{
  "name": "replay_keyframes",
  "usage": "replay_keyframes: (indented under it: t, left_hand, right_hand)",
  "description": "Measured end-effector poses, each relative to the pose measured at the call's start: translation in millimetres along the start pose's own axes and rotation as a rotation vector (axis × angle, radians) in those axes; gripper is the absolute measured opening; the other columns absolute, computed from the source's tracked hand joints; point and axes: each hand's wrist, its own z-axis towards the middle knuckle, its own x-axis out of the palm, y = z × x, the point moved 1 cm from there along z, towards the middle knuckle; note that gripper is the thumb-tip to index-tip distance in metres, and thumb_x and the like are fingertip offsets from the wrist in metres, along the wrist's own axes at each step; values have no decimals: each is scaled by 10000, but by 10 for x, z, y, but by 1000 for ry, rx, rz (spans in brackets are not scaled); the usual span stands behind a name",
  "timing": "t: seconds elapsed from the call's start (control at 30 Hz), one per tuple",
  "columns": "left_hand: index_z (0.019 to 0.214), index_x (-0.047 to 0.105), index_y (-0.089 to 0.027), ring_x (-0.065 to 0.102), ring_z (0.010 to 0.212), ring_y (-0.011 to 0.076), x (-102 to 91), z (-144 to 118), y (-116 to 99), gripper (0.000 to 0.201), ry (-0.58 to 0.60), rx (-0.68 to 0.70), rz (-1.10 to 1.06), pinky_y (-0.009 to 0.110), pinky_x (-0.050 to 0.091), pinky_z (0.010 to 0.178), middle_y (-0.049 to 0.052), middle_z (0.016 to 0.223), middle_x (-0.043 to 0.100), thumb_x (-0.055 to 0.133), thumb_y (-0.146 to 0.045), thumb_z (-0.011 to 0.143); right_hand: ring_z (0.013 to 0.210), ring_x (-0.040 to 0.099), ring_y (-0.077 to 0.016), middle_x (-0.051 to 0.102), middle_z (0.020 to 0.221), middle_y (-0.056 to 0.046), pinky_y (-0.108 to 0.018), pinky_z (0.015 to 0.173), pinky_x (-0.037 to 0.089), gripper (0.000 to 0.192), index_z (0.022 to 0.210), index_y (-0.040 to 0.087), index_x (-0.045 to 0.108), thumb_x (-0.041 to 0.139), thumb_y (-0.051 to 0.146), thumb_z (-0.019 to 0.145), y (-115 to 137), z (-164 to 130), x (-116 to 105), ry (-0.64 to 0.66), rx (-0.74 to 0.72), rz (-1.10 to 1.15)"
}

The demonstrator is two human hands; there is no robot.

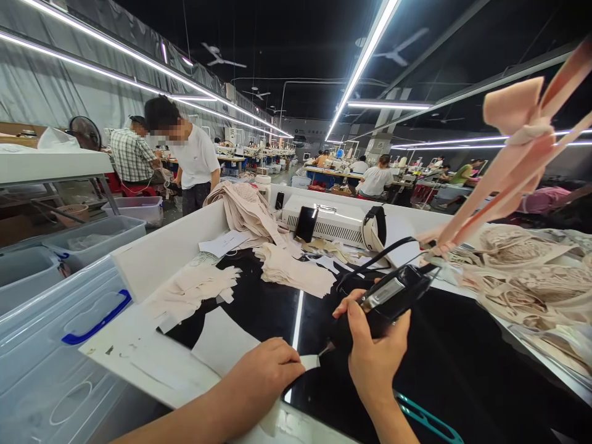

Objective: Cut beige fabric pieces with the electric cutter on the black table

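Note:
My right hand (pixel 375 357) grips a black corded handheld tool (pixel 393 295) with a metal plate on its side, its thin tip pointing down-left at the glossy black table top (pixel 462 357). My left hand (pixel 268 370) is closed, pinching a small pale strip of fabric (pixel 309 362) flat on the table right at the tool's tip. The tool's black cord (pixel 370 264) loops away toward the back. A white sheet (pixel 222 339) lies just left of my left hand.
Stacks of beige cut fabric pieces (pixel 296 268) and lace garments (pixel 522 265) lie around. A white machine (pixel 333 225) with a phone (pixel 306 223) stands behind. Clear plastic bins (pixel 55 320) sit left. Beige straps (pixel 518 160) hang at right. Teal scissors handles (pixel 425 419) lie nearby. Other workers stand beyond.

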Motion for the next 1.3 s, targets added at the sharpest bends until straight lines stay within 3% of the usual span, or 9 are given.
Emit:
replay_keyframes:
  t: [0.13, 0.53, 0.77, 0.93, 1.13, 1.3]
  left_hand:
    - [1107, 665, -144, 610, 920, 187, -19, -1, -15, 219, -10, 94, 49, 331, 555, 929, 45, 1029, 705, 548, 8, 1002]
    - [1125, 661, -137, 614, 906, 194, -37, 13, -38, 164, -36, 119, 81, 347, 548, 951, 38, 1018, 703, 543, -64, 1036]
    - [1126, 688, -175, 635, 938, 202, -7, -16, -28, 201, -1, 25, 45, 367, 552, 964, 34, 1016, 692, 599, -42, 1004]
    - [1090, 688, -179, 647, 935, 194, -4, -29, 2, 316, 3, -48, -1, 300, 563, 855, 34, 1036, 688, 590, 69, 920]
    - [1094, 693, -165, 655, 935, 205, -88, -12, -38, 335, 37, -85, 10, 298, 578, 818, 53, 1049, 692, 580, 71, 885]
    - [1102, 689, -182, 657, 933, 202, -31, -53, -26, 307, 18, -26, 68, 447, 536, 1053, 34, 1014, 685, 582, 41, 921]
  right_hand:
    - [607, 626, -145, 682, 834, 25, -319, 598, 539, 285, 1002, 247, 571, 806, 307, 853, 26, -19, 44, -23, 36, 45]
    - [610, 633, -120, 678, 835, 51, -308, 624, 538, 252, 1023, 254, 569, 779, 295, 889, 10, -138, 191, 53, 66, 110]
    - [644, 637, -113, 684, 876, 48, -288, 621, 540, 240, 1004, 269, 568, 780, 280, 893, 6, -166, 155, 71, 86, 133]
    - [645, 638, -121, 675, 887, 45, -298, 631, 550, 310, 1136, 298, 574, 773, 278, 899, 20, -185, 132, 96, 92, 148]
    - [662, 631, -133, 667, 880, 37, -318, 638, 548, 423, 1259, 324, 552, 763, 272, 896, 38, -198, 118, 112, 107, 190]
    - [675, 629, -133, 661, 888, 38, -322, 655, 546, 414, 1262, 335, 557, 758, 268, 906, 37, -196, 111, 120, 106, 186]
